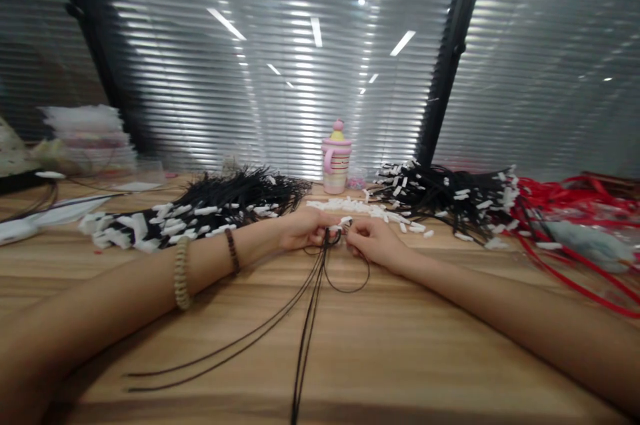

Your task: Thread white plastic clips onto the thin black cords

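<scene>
Both hands meet over the middle of the wooden table. My left hand (307,228) is closed on several thin black cords (314,285), whose ends trail toward me and to the left. A small white plastic piece (345,221) shows between the hands where the cords gather. My right hand (375,243) pinches at this same spot, its thumb and forefinger by the white piece; a thin loop of cord (369,271) hangs below it. Exactly what the right fingertips grip is too small to make out.
Loose white pieces (350,206) lie just beyond my hands. Bundles of black cords with white ends flank them, one left (240,191) and one right (445,191). A pink-lidded cup (336,165) stands behind. Red straps (575,201) lie at far right, stacked clear boxes (93,141) at far left.
</scene>
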A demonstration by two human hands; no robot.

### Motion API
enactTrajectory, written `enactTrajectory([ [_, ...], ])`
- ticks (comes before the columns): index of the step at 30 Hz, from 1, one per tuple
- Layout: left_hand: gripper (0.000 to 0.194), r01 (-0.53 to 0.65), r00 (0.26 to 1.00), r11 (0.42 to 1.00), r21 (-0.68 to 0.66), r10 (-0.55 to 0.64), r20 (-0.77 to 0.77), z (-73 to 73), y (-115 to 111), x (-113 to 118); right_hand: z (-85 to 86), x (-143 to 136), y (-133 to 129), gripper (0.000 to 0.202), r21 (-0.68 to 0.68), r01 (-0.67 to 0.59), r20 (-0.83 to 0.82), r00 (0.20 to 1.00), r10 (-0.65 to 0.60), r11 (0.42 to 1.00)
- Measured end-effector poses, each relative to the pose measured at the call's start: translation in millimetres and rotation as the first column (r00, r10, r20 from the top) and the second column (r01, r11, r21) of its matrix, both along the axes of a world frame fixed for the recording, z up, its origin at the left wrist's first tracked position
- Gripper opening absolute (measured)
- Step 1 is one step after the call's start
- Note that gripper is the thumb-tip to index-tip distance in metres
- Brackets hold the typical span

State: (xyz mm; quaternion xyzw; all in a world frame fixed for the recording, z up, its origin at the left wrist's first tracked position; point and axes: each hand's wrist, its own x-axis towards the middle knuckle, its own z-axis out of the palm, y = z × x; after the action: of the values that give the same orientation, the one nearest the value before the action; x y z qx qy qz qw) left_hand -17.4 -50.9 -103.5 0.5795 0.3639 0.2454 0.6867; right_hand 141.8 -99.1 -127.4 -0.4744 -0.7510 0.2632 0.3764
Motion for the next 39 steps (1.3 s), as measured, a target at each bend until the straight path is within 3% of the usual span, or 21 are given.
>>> enactTrajectory([
  [16,0.005,0.009,1.0,1.0,0.009,-0.009,-0.025,3.2,-3.3,-0.8,4.2,2.7,-5.3,0.012,0.001,-0.03,-0.027,0.999,0.03,1.0],
  [27,0.005,-0.001,1.0,1.0,0.007,0.001,-0.026,4.7,-4.8,0.1,2.7,3.7,-5.4,0.012,-0.003,0.032,-0.009,0.999,-0.033,0.999],
  [39,0.012,-0.024,1.0,0.998,0.05,0.025,-0.019,4.4,-7.3,1.4,1.8,2.0,-5.7,0.02,-0.121,0.075,-0.168,0.981,-0.094,0.99],
])
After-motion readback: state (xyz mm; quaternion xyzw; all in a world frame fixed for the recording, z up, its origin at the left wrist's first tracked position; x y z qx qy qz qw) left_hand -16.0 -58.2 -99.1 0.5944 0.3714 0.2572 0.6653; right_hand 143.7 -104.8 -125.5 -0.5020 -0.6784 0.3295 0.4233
